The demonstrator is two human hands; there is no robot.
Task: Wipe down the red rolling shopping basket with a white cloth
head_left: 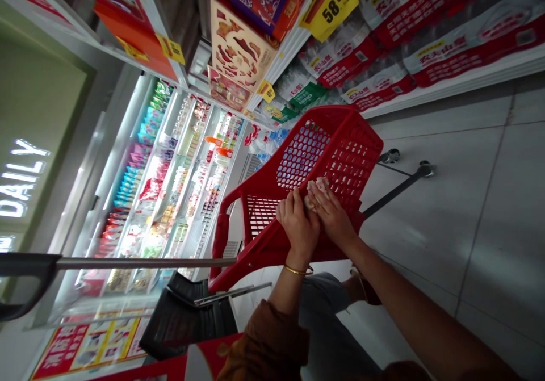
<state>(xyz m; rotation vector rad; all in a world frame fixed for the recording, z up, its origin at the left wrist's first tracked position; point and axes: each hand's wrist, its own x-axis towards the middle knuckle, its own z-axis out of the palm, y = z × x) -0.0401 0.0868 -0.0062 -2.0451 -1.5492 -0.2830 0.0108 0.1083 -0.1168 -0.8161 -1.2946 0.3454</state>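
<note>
My left hand (pixel 298 225), with a gold bracelet at the wrist, has its fingers curled together against a small crumpled whitish-pink wad (pixel 317 189), perhaps tissue. From the other side my right hand (pixel 334 213) closes over the same wad, its fingers bent and pressed together. The two hands touch each other. Both are in front of the side of a red plastic shopping cart (pixel 264 250), which has a honeycomb-patterned basket. What lies under my palms is hidden.
Shelves with packs of bottled water (pixel 374 80) and gift boxes (pixel 240 46) line the upper side. A lit display of packaged goods (pixel 170 182) stands beyond the cart. A black chair (pixel 187 318) and a metal pole (pixel 145 263) are at the lower left. Tiled floor (pixel 481 199) shows at right.
</note>
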